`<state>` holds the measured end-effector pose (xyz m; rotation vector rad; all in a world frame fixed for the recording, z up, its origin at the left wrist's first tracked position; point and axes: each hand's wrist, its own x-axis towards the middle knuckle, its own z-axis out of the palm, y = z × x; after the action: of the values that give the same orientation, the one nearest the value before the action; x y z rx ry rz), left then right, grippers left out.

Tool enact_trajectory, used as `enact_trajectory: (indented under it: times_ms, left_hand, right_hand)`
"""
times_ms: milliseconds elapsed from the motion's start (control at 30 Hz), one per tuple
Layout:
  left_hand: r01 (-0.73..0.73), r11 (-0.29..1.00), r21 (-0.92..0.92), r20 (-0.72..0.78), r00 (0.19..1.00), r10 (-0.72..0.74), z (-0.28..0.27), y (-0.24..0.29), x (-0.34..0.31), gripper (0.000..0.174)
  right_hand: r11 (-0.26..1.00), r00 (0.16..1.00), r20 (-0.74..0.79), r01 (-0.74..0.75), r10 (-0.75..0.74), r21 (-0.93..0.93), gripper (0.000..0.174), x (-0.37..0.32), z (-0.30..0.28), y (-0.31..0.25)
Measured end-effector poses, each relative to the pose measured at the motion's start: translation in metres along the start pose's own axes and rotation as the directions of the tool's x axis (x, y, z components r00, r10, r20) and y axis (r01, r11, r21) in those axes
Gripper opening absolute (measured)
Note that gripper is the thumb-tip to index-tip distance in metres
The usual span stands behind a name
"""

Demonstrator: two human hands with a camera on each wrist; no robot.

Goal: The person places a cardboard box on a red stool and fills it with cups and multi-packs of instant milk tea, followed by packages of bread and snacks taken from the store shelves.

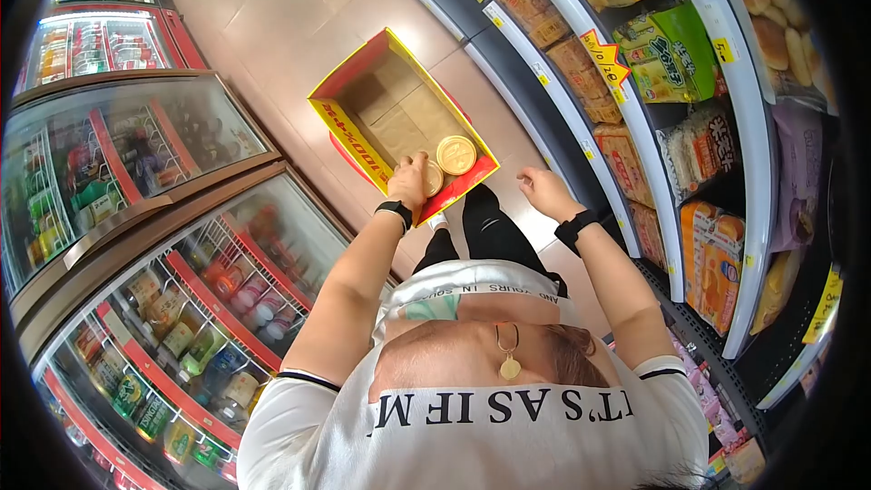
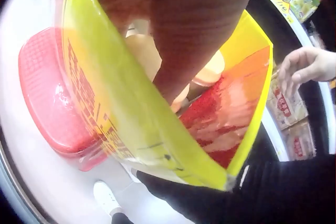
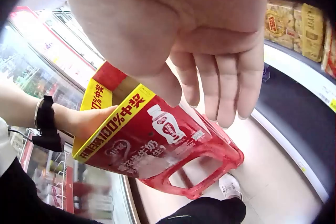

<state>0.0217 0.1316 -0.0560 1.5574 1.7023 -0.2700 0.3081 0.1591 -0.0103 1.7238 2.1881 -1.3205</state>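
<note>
A yellow and red cardboard box (image 1: 347, 141) stands with its top open between the drinks coolers and the shelves. At its near end are two round tubs with gold lids. My left hand (image 1: 410, 180) reaches in over the near left wall and grips one gold-lidded tub (image 1: 434, 180), its lid partly covered by the hand. The other gold-lidded tub (image 1: 456, 155) sits right beside it. In the left wrist view my forearm hides most of the box's inside. My right hand (image 1: 547, 194) hangs to the right of the box with nothing in it, palm and relaxed fingers showing in the right wrist view.
Beneath the box is a red plastic stool (image 3: 181, 179). Glass-door coolers (image 1: 136, 127) with bottles line the left. Shelves (image 1: 535, 63) of packaged bread and snacks rise close on the right. Tiled floor (image 1: 263, 0) stretches ahead, and my legs are just behind the box.
</note>
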Motion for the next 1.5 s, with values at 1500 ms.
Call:
enact_trajectory:
  times_ms: [1500]
  left_hand:
    - [-0.509, 0.844, -0.170, -0.507, 0.779, 0.369, -0.047, -0.075, -0.108, 0.053]
  right_hand:
    - [0.952, 0.571, -0.766, -0.104, 0.295, 0.288, 0.048, -0.253, 0.049, 0.043]
